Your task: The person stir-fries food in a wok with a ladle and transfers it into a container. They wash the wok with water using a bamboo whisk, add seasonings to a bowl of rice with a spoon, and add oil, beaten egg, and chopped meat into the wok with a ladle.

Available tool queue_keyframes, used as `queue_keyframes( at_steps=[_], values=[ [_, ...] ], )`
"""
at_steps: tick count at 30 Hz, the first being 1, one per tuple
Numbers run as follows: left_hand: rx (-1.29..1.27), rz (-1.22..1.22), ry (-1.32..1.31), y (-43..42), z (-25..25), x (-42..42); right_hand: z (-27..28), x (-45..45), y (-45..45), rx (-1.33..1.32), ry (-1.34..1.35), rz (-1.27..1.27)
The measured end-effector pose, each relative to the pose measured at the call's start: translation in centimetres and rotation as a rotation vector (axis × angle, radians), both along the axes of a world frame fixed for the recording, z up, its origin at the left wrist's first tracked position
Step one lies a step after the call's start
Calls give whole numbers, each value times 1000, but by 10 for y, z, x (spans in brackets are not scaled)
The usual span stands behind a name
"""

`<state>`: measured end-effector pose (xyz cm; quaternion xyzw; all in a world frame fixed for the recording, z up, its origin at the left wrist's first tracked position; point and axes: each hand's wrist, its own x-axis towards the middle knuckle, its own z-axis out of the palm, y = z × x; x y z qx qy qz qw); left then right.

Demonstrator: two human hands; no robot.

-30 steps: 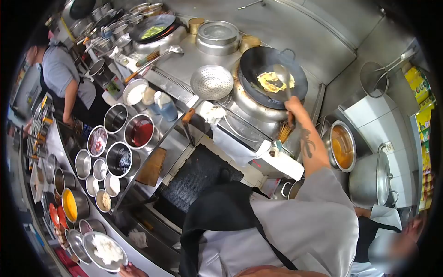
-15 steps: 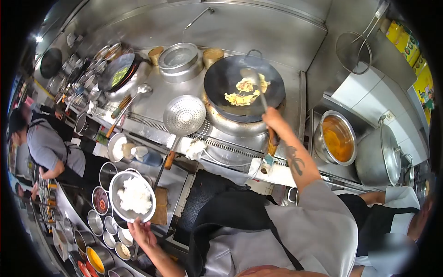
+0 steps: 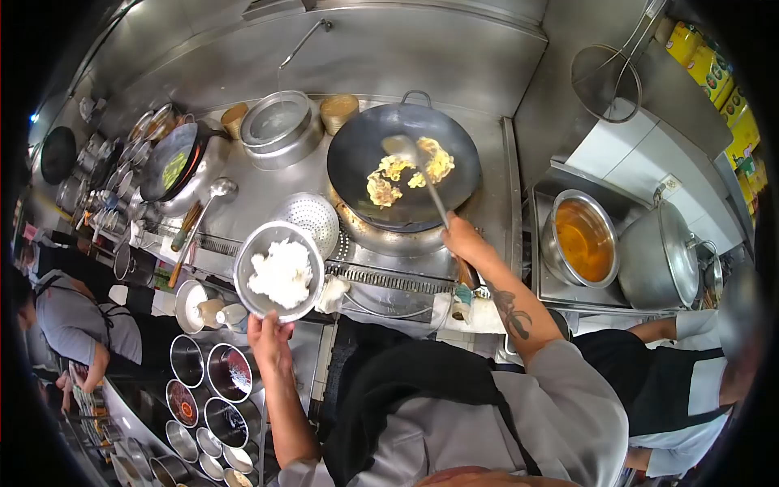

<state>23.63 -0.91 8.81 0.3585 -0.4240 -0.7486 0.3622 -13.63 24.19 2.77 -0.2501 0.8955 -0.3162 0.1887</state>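
Observation:
My left hand grips the lower rim of a metal bowl of white rice. The bowl is held up to the left of the black wok and overlaps a perforated skimmer in the view. My right hand is closed round the handle of a long metal ladle. The ladle's head is inside the wok, among pieces of scrambled egg. The wok sits on a burner ring.
A pot stands left of the wok, under a faucet. On the right are a bowl of orange liquid and a large lidded pot. Ingredient containers stand at lower left. Co-workers are at left and right.
My left hand has brought the bowl of rice up and right, from above the containers towards the wok. The ladle and the egg pieces have shifted within the wok.

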Motion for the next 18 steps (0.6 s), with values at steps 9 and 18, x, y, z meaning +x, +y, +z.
queue_keyframes(
  at_steps=[9, 18],
  values=[
    [13, -128, 68, -58, -3, -62, 34, 1, 47, -79, -189, 26],
    [-6, -244, 34, -101, -9, -118, 35, 37, 11, -52, -80, -119]
  ],
)
